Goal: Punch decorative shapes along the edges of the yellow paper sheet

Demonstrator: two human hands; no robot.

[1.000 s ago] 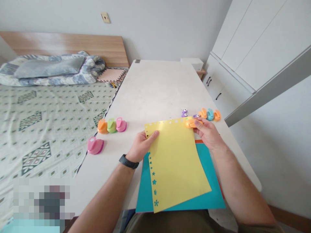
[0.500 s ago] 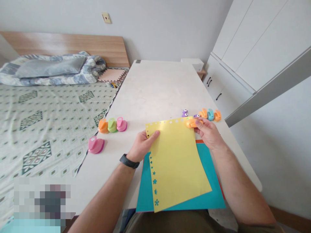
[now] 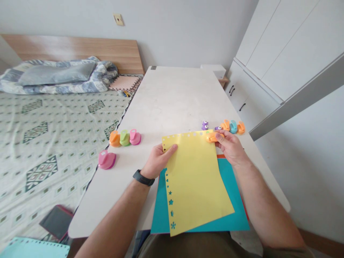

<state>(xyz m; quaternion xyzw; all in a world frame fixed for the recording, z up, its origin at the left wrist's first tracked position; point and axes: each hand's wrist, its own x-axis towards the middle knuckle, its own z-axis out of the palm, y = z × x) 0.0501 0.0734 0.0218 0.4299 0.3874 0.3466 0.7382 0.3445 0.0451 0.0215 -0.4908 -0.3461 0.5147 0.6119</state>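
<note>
A yellow sheet of paper (image 3: 197,179) is held tilted above the table, with shapes cut along its left and top edges. My left hand (image 3: 158,159) grips its upper left edge, thumb on top. At the upper right corner, my right hand (image 3: 229,145) is closed on an orange craft punch (image 3: 212,136), which sits over the paper's edge. Beneath the yellow sheet lie teal paper (image 3: 233,193) and a sliver of orange-red paper. Just beyond my right hand stand purple punches with eyes (image 3: 205,126), an orange punch (image 3: 225,125), a blue punch (image 3: 233,127) and another orange punch (image 3: 241,128).
On the table's left side stand an orange punch (image 3: 114,139), a green punch (image 3: 124,138) and two pink punches (image 3: 107,159). A bed (image 3: 67,143) adjoins the white table (image 3: 177,93), with a dark flat item (image 3: 57,222) and punched light-blue paper (image 3: 37,248) on it. White cabinets (image 3: 255,96) stand right.
Both hands keep their hold on the yellow paper and the orange punch. The view and the sheet have shifted only very slightly.
</note>
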